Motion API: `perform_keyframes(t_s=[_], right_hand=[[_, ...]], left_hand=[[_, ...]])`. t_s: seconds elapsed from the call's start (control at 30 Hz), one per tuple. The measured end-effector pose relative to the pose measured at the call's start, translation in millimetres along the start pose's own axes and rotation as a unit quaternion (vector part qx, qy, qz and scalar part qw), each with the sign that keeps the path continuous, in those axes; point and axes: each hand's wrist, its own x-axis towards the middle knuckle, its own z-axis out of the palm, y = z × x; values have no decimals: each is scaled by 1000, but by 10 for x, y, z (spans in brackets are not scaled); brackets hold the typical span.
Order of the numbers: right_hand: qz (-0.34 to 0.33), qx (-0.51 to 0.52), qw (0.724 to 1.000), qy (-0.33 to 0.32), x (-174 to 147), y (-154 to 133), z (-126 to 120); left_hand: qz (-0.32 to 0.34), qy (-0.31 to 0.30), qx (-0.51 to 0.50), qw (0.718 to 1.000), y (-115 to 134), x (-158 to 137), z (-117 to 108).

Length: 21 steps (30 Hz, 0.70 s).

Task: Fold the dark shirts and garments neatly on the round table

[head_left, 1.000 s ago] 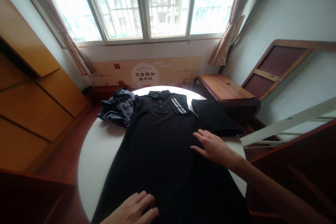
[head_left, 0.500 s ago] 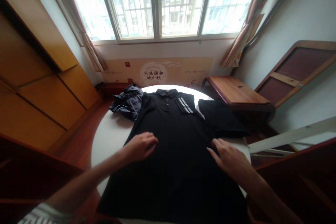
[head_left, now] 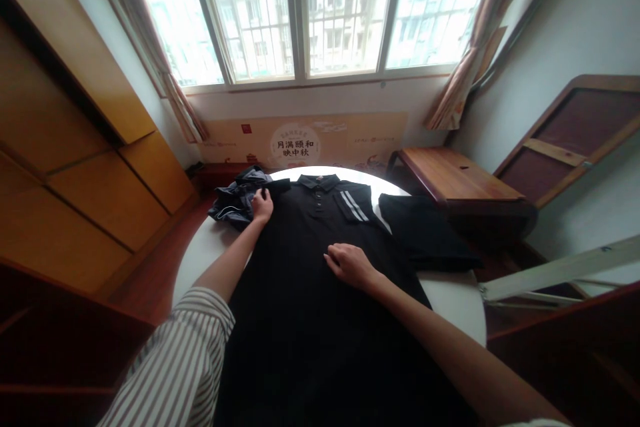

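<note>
A black polo shirt (head_left: 320, 293) lies spread front up on a round white table (head_left: 453, 293), its collar at the far end. One sleeve, with two pale stripes, is folded inward over the chest at the right. At the left shoulder, the fingers of my left hand (head_left: 263, 205) are closed on the other sleeve, which is short and black. My right hand (head_left: 349, 263) is over the middle of the shirt with its fingers curled in and nothing visible in them. Whether it touches the cloth is hard to tell.
A crumpled dark grey garment (head_left: 233, 200) with a white cord lies left of the shirt. Folded black cloth (head_left: 425, 230) rests at the right. Beyond the table are a wooden side table (head_left: 460, 173) and a window (head_left: 340, 13); yellow cabinets (head_left: 90, 193) stand left.
My left hand has moved forward to the left sleeve and taken hold of it. My right hand has left the shirt's right edge for its middle, and its fingers have curled in.
</note>
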Motion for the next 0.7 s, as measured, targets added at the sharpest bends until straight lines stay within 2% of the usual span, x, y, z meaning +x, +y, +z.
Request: perform_keyframes(t_s=[0.1, 0.17, 0.27, 0.33, 0.37, 0.43, 0.5, 0.53, 0.6, 0.7], right_hand=[[-9, 26, 1000, 0, -30, 15, -4], [-5, 37, 999, -6, -29, 19, -24], [-6, 46, 999, -10, -25, 25, -36], [-8, 51, 999, -12, -27, 27, -32], [-8, 52, 999, -12, -29, 27, -29], [-9, 53, 999, -11, -31, 25, -23], [-12, 52, 999, -10, -29, 25, -18], [-12, 53, 998, -10, -28, 26, -16], [-11, 51, 999, -9, -25, 30, -9], [-13, 49, 999, -7, -23, 37, 0]], left_hand=[[-84, 53, -20, 995, -140, 64, -36], [-104, 81, -38, 991, -171, 50, -18], [-95, 122, -64, 986, -134, -57, 53], [-48, 134, -79, 987, -87, -152, 102], [2, 122, -85, 989, -64, -197, 124], [155, 39, -79, 984, -27, -276, 165], [305, -84, -50, 947, -1, -335, 208], [343, -131, -36, 929, 8, -356, 230], [351, -167, -27, 921, 19, -376, 266], [292, -132, -30, 947, 30, -317, 274]])
